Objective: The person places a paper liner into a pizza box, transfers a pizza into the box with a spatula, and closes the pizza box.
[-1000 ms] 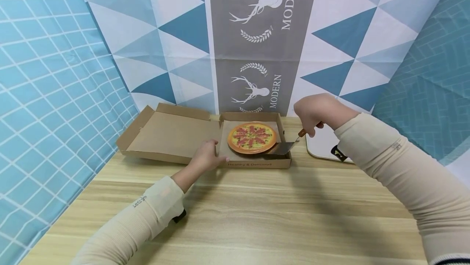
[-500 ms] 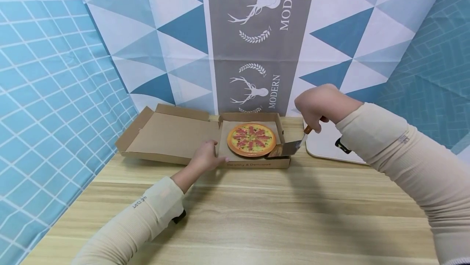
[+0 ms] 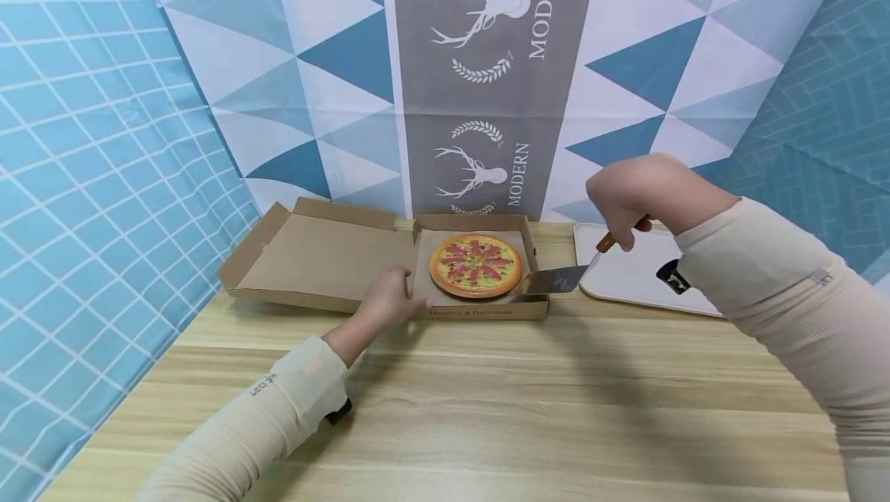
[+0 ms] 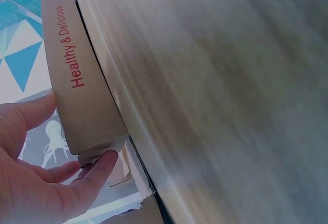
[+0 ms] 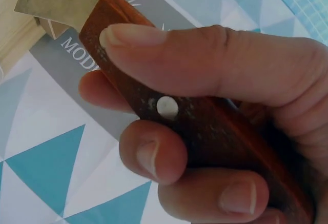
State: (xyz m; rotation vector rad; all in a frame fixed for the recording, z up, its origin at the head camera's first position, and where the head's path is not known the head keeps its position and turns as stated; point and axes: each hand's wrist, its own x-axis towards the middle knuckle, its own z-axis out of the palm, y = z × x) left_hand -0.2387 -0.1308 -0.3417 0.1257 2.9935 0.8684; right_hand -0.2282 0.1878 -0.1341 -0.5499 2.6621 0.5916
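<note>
A round pizza (image 3: 476,266) with red strips lies in the right half of an open cardboard pizza box (image 3: 487,313). My left hand (image 3: 389,297) grips the front left corner of that half. In the left wrist view, the thumb is at the upper edge of the lettered wall and the fingers curl around the corner. My right hand (image 3: 636,197) holds a metal spatula (image 3: 556,281) by its wooden handle (image 5: 192,137), thumb along the top and fingers wrapped round. The blade slants over the box's front right corner. Its tip is by the pizza's edge; touching or apart, I cannot tell.
The box lid (image 3: 334,255) lies folded out to the left. A white tray (image 3: 626,278) stands right of the box, partly beneath my right arm. The wooden table (image 3: 487,409) extends in front, and a patterned backdrop (image 3: 487,85) rises behind the box.
My right hand has moved right and slightly up, drawing the spatula blade away from the pizza's right edge. More of the tray shows. The left hand, pizza and box keep their places.
</note>
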